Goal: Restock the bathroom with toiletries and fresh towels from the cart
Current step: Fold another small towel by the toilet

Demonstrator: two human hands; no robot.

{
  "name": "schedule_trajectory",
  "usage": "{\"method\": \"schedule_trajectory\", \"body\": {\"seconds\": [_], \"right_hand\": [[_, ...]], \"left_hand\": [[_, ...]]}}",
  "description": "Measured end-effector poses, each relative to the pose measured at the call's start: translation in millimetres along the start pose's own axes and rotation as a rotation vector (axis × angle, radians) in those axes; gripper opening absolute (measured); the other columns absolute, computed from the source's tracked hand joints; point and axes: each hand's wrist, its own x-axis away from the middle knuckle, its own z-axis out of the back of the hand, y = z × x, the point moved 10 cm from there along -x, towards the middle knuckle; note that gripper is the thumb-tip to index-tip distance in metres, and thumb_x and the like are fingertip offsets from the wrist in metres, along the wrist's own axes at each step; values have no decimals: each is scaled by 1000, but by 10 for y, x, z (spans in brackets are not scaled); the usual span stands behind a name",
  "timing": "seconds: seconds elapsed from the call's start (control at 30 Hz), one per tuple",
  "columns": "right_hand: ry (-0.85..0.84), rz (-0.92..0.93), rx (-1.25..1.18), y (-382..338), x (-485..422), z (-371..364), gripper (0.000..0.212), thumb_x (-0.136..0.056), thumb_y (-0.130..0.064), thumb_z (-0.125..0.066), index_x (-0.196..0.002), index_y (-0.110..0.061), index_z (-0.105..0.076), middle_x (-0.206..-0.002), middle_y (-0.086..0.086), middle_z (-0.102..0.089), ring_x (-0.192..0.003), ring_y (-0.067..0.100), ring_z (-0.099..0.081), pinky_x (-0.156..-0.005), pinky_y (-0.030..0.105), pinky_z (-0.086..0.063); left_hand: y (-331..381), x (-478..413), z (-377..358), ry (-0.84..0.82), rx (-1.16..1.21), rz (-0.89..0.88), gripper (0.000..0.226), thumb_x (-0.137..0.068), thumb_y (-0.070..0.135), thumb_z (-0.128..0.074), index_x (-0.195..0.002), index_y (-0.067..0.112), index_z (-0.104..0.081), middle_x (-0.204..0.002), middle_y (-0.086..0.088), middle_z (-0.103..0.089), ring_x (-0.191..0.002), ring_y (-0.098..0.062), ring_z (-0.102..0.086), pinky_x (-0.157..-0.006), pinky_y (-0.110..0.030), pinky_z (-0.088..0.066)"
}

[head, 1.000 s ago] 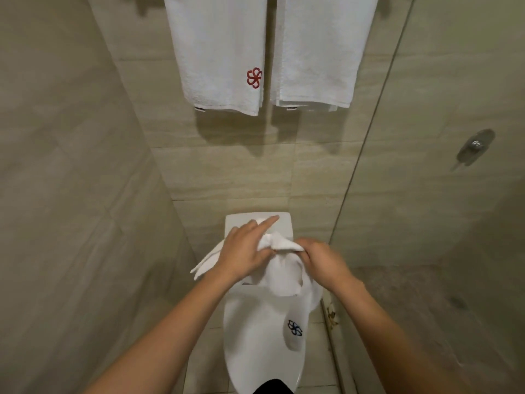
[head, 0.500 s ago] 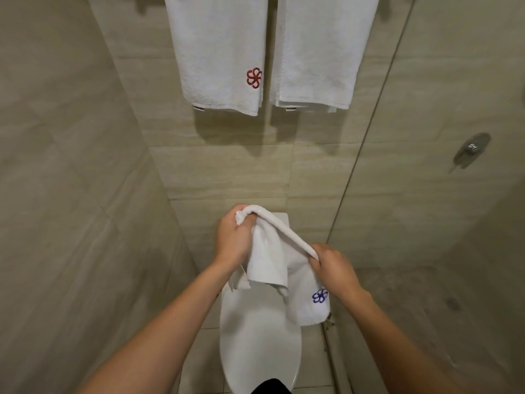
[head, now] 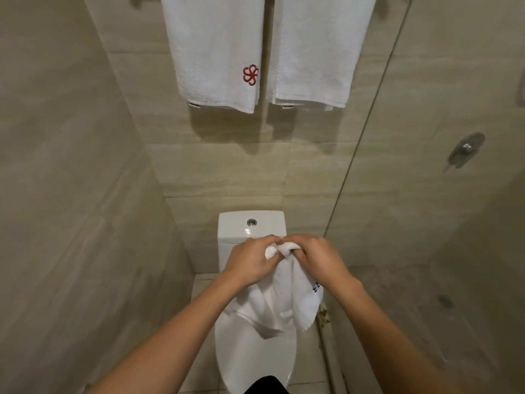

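Both hands meet in front of the toilet cistern (head: 235,233), each gripping the same small white towel (head: 279,304). The left hand (head: 250,263) has its fingers curled round the bunched upper edge from one side. The right hand (head: 318,260) pinches the same edge from the other side, so the knuckles nearly touch. A thick fold of cloth shows between them.

From that grip the small white towel hangs down in loose folds over the back of the closed toilet lid (head: 252,356). Whether its lower hem touches the lid cannot be told. A blue emblem (head: 316,287) peeps out just below the right wrist.

The lid is down, so the inside of the bowl is hidden. The cistern is capped as well, with a round flush button (head: 251,222) in its top.

High on the tiled back wall (head: 216,166) hang two white bath towels side by side, close together but apart. The left bath towel (head: 213,46) carries a red flower emblem (head: 250,75) near its lower corner. The right bath towel (head: 315,46) shows several folded layers at its hem.

To the right a glass partition (head: 366,143) screens off the shower, where a round metal valve (head: 466,149) sits on the wall and a drain (head: 445,300) lies in the floor.
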Motion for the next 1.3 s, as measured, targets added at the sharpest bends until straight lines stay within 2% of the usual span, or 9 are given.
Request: {"method": "schedule_trajectory", "body": {"seconds": [0.1, 0.3, 0.57, 0.67, 0.8, 0.93, 1.03, 1.13, 1.3], "right_hand": [[54, -88, -67, 189, 75, 40, 15, -94, -30, -65, -108, -28, -70, -98, -9, -75, -90, 16, -67, -74, 35, -52], [10, -227, -86, 520, 277, -121, 17, -94, -40, -66, -101, -25, -70, -85, -7, -71, -77, 15, -64, -63, 33, -48], [7, -325, -46, 692, 429, -190, 26, -93, -48, -61, -78, -27, -58, -69, -4, -62, -66, 16, -60, -55, 30, -39], [64, -342, -290, 626, 384, -146, 13, -97, -39, -62, -103, -27, -62, -83, -7, -67, -73, 8, -62, -59, 23, -43], [94, -335, -550, 483, 338, -169, 29, -100, -29, -61, -127, -34, -52, -108, -24, -60, -91, -15, -59, -74, 4, -43], [55, -309, -684, 391, 305, -287, 24, -102, -25, -58, -118, -42, -64, -97, -10, -68, -74, -1, -59, -73, 18, -50], [3, -344, -796, 367, 269, -372, 28, -101, -11, -56, -106, -30, -76, -94, -11, -69, -85, 1, -62, -73, 18, -49], [-84, -399, -953, 349, 253, -482, 43, -94, 3, -49, -111, -26, -77, -108, 4, -71, -97, 17, -67, -89, 40, -56], [-66, -335, -936, 315, 213, -430, 48, -89, 12, -57, -122, -21, -70, -117, 4, -74, -104, 15, -71, -91, 26, -56]], "left_hand": [[-29, -1, -58, 23, 8, 25, 18, -92, 52, -53, -98, 36, -59, -86, 8, -69, -90, -21, -63, -68, -33, -42], [-124, 17, 143, 256, 289, 132, 9, -89, 36, -56, -84, 35, -49, -61, 6, -56, -64, -17, -57, -57, -32, -39], [-434, -23, 219, 347, 501, 285, 11, -84, 42, -55, -81, 32, -51, -72, 11, -59, -70, -18, -57, -69, -40, -51], [-545, 0, 43, 232, 588, 406, 18, -92, 31, -64, -98, 23, -50, -86, 6, -56, -71, -13, -53, -67, -32, -46], [-508, 72, -181, 56, 629, 432, 32, -95, 11, -55, -119, 23, -37, -96, 3, -50, -71, -14, -51, -62, -28, -42], [-452, 70, -168, 107, 654, 318, 33, -94, 8, -62, -115, 29, -45, -104, 0, -59, -81, -18, -58, -72, -29, -47], [-470, 59, -118, 187, 722, 316, 24, -85, 6, -76, -93, 22, -61, -87, 4, -65, -76, -7, -59, -71, -20, -46], [-476, 27, -96, 224, 759, 327, 19, -82, 8, -80, -83, 20, -66, -80, 7, -67, -67, -4, -59, -68, -20, -48], [-509, -12, -62, 258, 802, 371, 14, -87, 14, -77, -85, 23, -66, -88, 3, -68, -75, -14, -60, -77, -30, -51]]}}
